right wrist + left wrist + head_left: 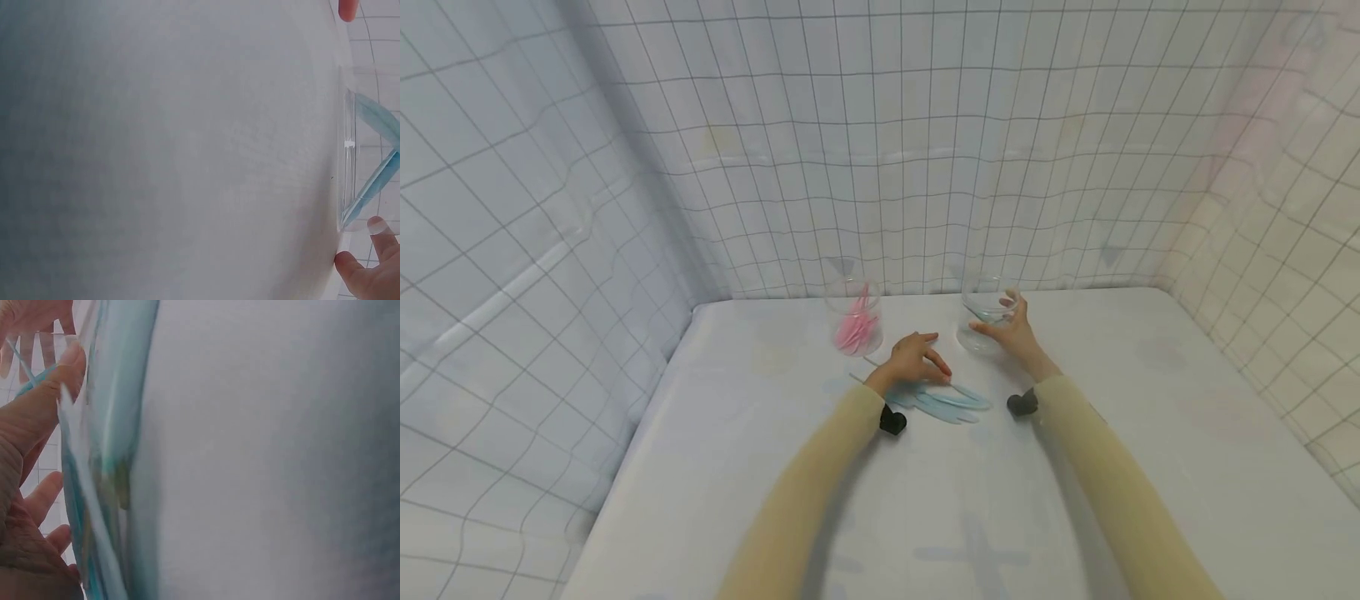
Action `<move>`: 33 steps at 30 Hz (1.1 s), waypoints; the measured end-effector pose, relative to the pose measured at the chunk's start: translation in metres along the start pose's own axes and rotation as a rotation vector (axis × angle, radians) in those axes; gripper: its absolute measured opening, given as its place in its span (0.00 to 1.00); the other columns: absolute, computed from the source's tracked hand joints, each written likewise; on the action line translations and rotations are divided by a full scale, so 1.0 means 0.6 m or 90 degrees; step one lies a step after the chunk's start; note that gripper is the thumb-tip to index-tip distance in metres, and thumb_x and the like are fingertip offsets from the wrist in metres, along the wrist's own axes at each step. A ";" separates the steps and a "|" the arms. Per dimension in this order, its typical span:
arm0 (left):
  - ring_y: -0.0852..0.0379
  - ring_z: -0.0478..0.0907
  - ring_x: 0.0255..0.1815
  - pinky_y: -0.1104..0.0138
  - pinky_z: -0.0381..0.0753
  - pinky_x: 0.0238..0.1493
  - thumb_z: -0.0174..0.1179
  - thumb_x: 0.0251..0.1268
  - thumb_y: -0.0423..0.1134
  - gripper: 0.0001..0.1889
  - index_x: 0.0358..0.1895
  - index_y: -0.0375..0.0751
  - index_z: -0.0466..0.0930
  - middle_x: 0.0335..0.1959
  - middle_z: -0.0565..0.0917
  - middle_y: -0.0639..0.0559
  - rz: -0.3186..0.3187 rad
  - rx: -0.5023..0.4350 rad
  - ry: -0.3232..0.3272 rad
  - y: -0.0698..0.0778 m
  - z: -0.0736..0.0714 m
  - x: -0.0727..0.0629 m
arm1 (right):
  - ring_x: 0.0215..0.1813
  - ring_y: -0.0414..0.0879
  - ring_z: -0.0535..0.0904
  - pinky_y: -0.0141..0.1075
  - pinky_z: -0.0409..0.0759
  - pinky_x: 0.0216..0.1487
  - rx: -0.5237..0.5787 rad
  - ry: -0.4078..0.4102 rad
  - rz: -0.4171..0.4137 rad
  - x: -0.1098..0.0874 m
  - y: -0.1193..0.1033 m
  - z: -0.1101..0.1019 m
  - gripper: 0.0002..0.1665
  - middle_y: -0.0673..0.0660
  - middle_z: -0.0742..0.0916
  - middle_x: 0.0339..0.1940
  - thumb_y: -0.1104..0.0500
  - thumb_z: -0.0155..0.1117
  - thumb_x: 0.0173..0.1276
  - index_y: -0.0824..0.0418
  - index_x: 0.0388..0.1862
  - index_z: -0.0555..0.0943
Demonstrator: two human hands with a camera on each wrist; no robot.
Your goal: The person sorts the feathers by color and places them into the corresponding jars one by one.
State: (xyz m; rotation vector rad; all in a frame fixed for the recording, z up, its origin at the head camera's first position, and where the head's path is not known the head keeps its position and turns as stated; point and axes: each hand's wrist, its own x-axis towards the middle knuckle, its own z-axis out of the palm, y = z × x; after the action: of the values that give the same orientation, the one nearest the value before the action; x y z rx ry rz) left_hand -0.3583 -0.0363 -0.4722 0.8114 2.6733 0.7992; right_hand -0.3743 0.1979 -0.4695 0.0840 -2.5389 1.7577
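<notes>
Several light blue feathers (pixel 951 406) lie on the table beneath my left hand (pixel 916 360). Its thumb and index finger come together at a feather's thin stem, pinching it, while the other fingers stretch forward. In the left wrist view, the thumb (pixel 70 362) is right beside a blue feather (pixel 128 381). My right hand (pixel 1015 329) grips the side of a clear cup (pixel 977 337), thumb at the near side and fingers beyond. Blue feathers (pixel 378 181) lean inside that cup in the right wrist view, with fingertips (pixel 377 226) at its wall.
Left of the hands, another clear cup (pixel 832 312) stands upright with pink feathers (pixel 856 329) in it. Both cups are near the back edge of the white table (pixel 737 467). White grid-patterned curtains (pixel 925 192) enclose the back and sides.
</notes>
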 end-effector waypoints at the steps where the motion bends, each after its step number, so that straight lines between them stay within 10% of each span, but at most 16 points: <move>1: 0.41 0.45 0.73 0.48 0.42 0.68 0.70 0.54 0.50 0.11 0.38 0.52 0.89 0.72 0.59 0.47 -0.006 -0.001 -0.001 0.000 0.001 -0.001 | 0.71 0.61 0.52 0.53 0.52 0.68 -0.002 -0.001 0.001 0.000 0.000 0.000 0.59 0.63 0.57 0.72 0.46 0.73 0.56 0.53 0.72 0.42; 10: 0.39 0.39 0.74 0.48 0.36 0.68 0.69 0.53 0.51 0.08 0.31 0.54 0.88 0.73 0.56 0.48 -0.007 -0.004 0.002 -0.005 0.004 -0.008 | 0.72 0.62 0.48 0.55 0.53 0.67 0.009 -0.022 0.010 0.003 0.002 -0.003 0.58 0.60 0.54 0.73 0.49 0.70 0.60 0.50 0.73 0.38; 26: 0.45 0.39 0.75 0.54 0.35 0.70 0.60 0.63 0.50 0.09 0.34 0.50 0.83 0.72 0.58 0.47 0.109 0.128 -0.028 -0.012 0.010 0.004 | 0.72 0.62 0.47 0.53 0.52 0.68 0.022 -0.022 0.022 0.004 0.002 -0.004 0.59 0.61 0.53 0.74 0.49 0.70 0.60 0.51 0.74 0.38; 33: 0.45 0.40 0.75 0.51 0.39 0.70 0.58 0.68 0.46 0.10 0.38 0.45 0.82 0.72 0.58 0.46 0.086 0.072 0.017 -0.006 -0.016 0.007 | 0.72 0.62 0.48 0.52 0.53 0.68 0.017 -0.018 0.022 0.003 0.003 0.000 0.60 0.62 0.53 0.73 0.47 0.72 0.58 0.52 0.73 0.38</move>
State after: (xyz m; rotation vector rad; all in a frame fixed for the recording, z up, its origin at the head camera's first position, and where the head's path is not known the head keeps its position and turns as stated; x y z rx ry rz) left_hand -0.3668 -0.0407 -0.4665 1.0257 2.7323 0.6976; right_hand -0.3762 0.1983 -0.4708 0.0666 -2.5511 1.8167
